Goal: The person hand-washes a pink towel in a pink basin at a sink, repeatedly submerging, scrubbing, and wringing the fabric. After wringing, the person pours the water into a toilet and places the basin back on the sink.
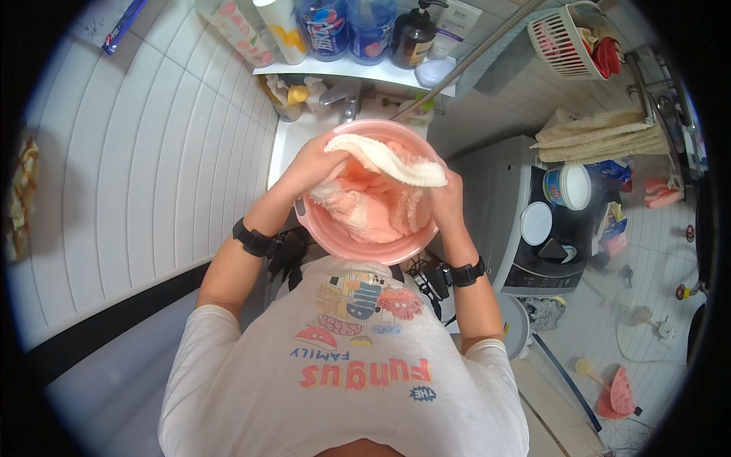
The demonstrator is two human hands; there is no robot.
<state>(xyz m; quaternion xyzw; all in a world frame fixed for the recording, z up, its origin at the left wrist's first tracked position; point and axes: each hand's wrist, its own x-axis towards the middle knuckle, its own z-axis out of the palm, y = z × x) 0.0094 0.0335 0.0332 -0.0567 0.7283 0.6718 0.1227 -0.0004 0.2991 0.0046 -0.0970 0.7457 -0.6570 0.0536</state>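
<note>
Both hands grip a fluffy pink cloth item with a white plush band (394, 163), probably a garment. At the band's left end is my left hand (320, 163), its fingers closed on the fabric. My right hand (448, 197) grips the opposite end near the basin's right rim. Between them the band sags in a curve. The rest of the pink fabric (377, 211) lies bunched inside a round pink plastic basin (365, 255). That basin stands over the white washbasin (280, 154), close to my shirt front. My fingertips are partly hidden by the fabric.
Behind the basin are a chrome faucet (349, 105) and a white shelf (348, 69) with several bottles. A shower hose (474, 54) crosses there diagonally. To the right stands a washing machine (502, 211) with a white tub (571, 185) on top. Tiled wall (171, 143) rises at left.
</note>
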